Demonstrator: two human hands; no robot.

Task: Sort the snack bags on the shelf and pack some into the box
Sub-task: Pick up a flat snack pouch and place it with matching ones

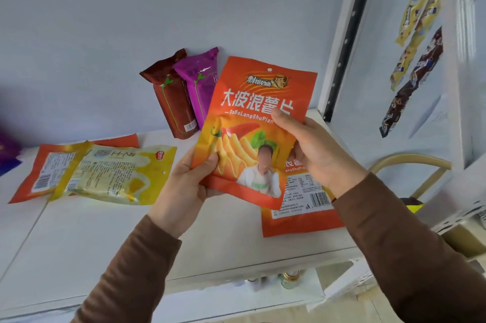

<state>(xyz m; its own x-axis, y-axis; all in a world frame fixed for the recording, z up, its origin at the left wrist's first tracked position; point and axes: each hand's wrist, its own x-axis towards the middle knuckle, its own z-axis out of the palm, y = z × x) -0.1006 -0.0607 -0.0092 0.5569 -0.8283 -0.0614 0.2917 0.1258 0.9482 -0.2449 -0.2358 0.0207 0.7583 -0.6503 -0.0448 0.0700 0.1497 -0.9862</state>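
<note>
Both hands hold an orange chip bag point(252, 123) upright above the white shelf point(110, 241). My left hand point(184, 186) grips its lower left corner; my right hand point(313, 152) grips its right edge. A second orange bag point(302, 217) lies flat on the shelf under my right hand, back side up. A yellow bag point(115, 175) lies at the left on top of another orange bag point(36, 178). A brown pouch point(173, 102) and a purple pouch point(200, 86) lean against the back wall.
Yellow and dark brown snack packs point(413, 60) hang on the panel at the right. A purple item point(8, 154) sits at the far left edge. Jars point(289, 279) show below the shelf's front edge. A curved chair back point(410, 162) stands at the right.
</note>
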